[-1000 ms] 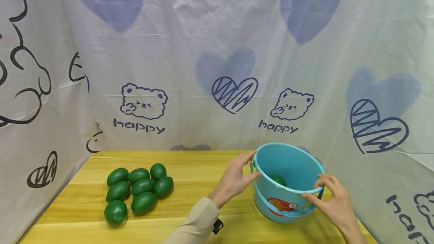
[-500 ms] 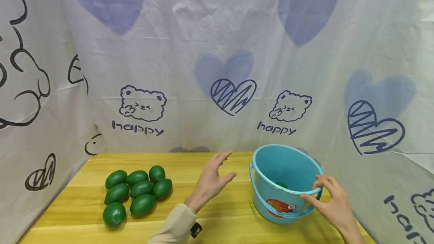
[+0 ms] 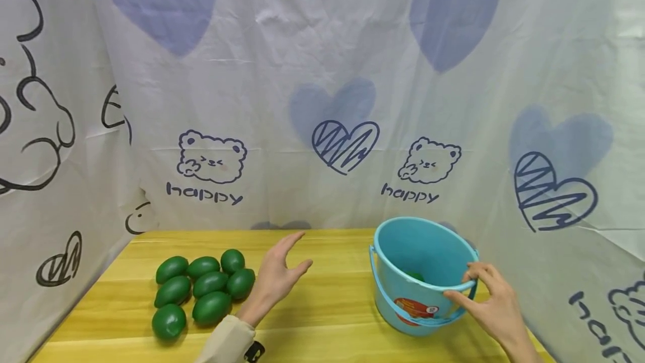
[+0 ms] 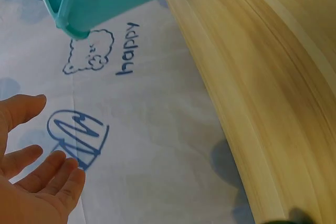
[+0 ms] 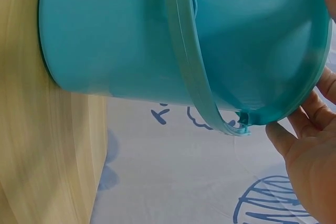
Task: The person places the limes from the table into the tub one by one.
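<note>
A light blue bucket [image 3: 395,290] with a red label stands on the right of the table in the head view. My right hand [image 3: 491,301] pinches its rim on the right side, thumb in front. In the right wrist view, fingertips [image 5: 311,109] touch the rim near the handle joint. One green fruit [image 3: 415,275] shows partly inside the bucket. My left hand [image 3: 274,279] is in the air left of the bucket, fingers and thumb spread apart, holding nothing. Just left of it lies a group of several dark green, lemon-shaped fruits [image 3: 211,308].
The wooden table [image 3: 322,329] ends at a white printed curtain [image 3: 272,128] behind and at both sides. The bucket's handle [image 3: 388,301] hangs down across its front. A dark watch [image 3: 254,351] is on the left wrist.
My left hand has let go of the bucket's rim and moved left toward the green fruits. The right hand keeps its hold on the rim, and the bucket stays in place.
</note>
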Tool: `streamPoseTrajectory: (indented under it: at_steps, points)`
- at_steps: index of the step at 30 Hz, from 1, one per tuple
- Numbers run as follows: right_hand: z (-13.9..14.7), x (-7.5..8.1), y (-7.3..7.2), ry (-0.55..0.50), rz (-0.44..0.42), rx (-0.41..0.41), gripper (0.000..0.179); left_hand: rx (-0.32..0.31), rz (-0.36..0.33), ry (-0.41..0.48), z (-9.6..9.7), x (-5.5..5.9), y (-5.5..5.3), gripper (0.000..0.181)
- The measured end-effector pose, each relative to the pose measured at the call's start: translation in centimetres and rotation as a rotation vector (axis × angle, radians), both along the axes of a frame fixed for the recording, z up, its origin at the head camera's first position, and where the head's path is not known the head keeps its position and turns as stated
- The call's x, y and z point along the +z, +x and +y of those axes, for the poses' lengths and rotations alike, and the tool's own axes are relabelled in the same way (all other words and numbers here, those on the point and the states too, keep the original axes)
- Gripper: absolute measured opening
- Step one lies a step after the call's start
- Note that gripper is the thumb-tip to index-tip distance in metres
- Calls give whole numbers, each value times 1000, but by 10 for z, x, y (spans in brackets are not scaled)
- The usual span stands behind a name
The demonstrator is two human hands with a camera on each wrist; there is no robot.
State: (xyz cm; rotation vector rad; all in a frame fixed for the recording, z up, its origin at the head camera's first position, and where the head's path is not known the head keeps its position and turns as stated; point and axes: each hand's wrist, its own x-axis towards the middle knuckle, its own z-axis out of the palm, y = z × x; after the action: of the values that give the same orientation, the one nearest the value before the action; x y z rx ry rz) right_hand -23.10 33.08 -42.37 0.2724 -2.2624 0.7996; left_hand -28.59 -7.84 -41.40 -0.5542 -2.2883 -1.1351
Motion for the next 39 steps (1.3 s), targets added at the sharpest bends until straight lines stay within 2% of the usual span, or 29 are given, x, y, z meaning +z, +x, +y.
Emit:
streamPoseTrajectory:
  at_steps: [6,15,23,31,39]
  points:
    - [-1,1,2,3,-24,-8,41,55,-9,-34,-23,-4,2,57]
    - [-1,2,0,5,-24,5,41,101,-28,-101,-52,-12,9,58]
    - [0,2,2,3,-30,10,41,142,-130,-167,-80,-15,18,64]
    - [1,1,1,12,-14,5,41,185,-165,-186,-109,-15,27,61]
    - [1,1,1,15,-21,10,41,232,-224,-195,-138,-19,42,63]
